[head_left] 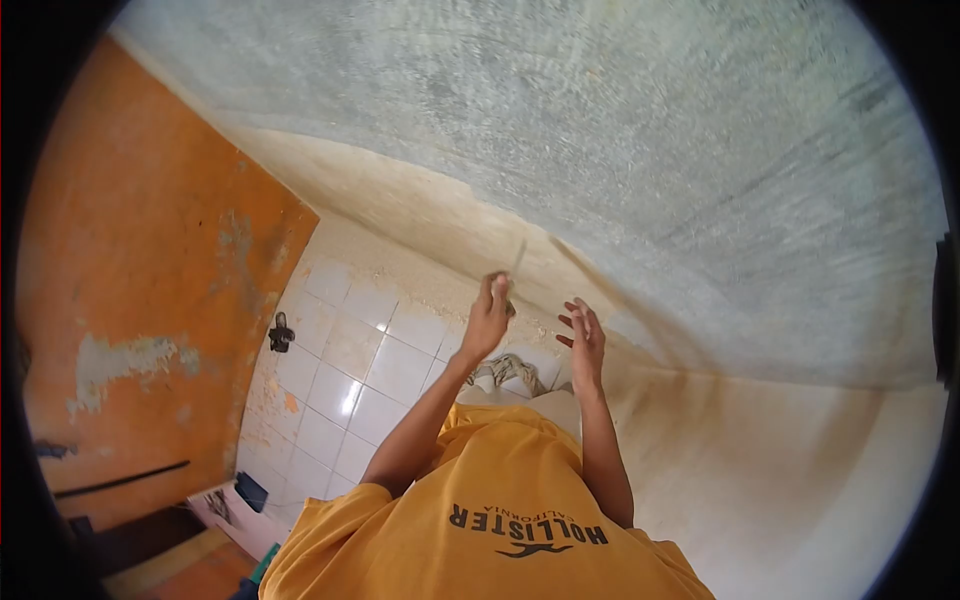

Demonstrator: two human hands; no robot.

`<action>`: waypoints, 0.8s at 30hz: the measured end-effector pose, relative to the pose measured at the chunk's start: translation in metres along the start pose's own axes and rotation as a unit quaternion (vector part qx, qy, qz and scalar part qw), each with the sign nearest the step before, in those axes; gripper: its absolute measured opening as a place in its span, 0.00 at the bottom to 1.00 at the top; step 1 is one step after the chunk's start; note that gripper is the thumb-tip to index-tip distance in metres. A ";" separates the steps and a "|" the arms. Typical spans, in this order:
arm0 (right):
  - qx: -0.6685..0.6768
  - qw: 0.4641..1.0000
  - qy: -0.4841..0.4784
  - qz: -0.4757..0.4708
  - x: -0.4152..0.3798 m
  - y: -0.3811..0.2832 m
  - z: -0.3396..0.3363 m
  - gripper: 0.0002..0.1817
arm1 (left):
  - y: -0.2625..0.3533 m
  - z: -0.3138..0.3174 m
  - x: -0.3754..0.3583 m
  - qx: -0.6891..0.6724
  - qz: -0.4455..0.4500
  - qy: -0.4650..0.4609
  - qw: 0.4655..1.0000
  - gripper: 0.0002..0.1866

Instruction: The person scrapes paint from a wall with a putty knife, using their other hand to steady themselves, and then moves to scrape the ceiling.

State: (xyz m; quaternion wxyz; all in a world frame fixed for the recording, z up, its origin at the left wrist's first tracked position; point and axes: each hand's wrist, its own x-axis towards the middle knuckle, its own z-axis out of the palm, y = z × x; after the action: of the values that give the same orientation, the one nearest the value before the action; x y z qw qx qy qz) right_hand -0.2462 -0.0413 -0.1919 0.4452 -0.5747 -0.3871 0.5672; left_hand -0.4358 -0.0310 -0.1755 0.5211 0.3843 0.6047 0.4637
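My left hand (487, 318) is closed around a thin, pale blade-like tool (521, 258) that points up toward the wall and is blurred. The hand covers its grip end. To the right, my right hand (588, 345) is raised with its fingers spread and nothing in them. Both hands are in front of the wall (640, 150), which is rough blue-grey on its upper part. Lower down, a cream band (420, 205) with an uneven edge runs along the wall behind my hands.
An orange wall (150, 220) with bare, peeled patches stands at the left. White floor tiles (395, 370) carry flakes and dust along the wall's foot. A small dark object (281, 332) lies by the orange wall. Bunched cloth (515, 368) shows below my hands.
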 end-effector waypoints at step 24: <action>0.137 0.990 -0.017 0.037 -0.030 0.024 0.044 0.35 | -0.011 -0.023 -0.078 0.125 -0.040 -0.090 0.987 0.36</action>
State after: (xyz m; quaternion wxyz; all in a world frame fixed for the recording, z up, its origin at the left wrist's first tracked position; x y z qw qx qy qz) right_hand -0.2936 -0.0736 -0.2043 0.4918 -0.5125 -0.2921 0.6405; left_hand -0.4454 -0.1115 -0.1638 0.5393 0.4621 0.6235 0.3269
